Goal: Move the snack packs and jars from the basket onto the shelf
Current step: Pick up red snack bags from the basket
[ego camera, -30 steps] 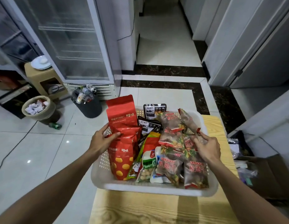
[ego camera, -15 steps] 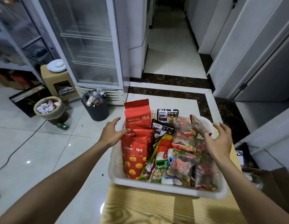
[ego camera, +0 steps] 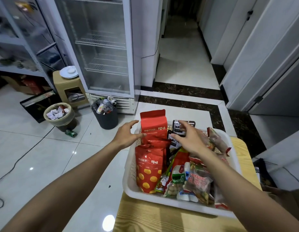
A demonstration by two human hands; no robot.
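Note:
A white plastic basket (ego camera: 128, 185) full of snack packs sits on a light wooden table (ego camera: 153, 220). A tall red pack (ego camera: 153, 122) stands upright at the basket's far left, with a second red pack (ego camera: 148, 168) printed with yellow nuts in front of it. My left hand (ego camera: 127, 135) hovers with fingers spread beside the tall red pack, at the basket's left rim. My right hand (ego camera: 189, 137) reaches across the basket with fingers apart, over the black packs (ego camera: 179, 127). Clear packs with red labels (ego camera: 198, 183) fill the right side. No jars are visible.
A glass-door fridge (ego camera: 102, 47) stands ahead on the left. On the floor lie a black bin (ego camera: 106, 116), a woven waste basket (ego camera: 59, 114), a green can (ego camera: 71, 133) and a cable (ego camera: 20, 159). A metal shelf rack (ego camera: 16, 47) is at far left. A corridor opens ahead.
My right hand has moved left from the basket's right side across to the black packs. My left hand has lifted off the red pack and spread. The view has tilted upward.

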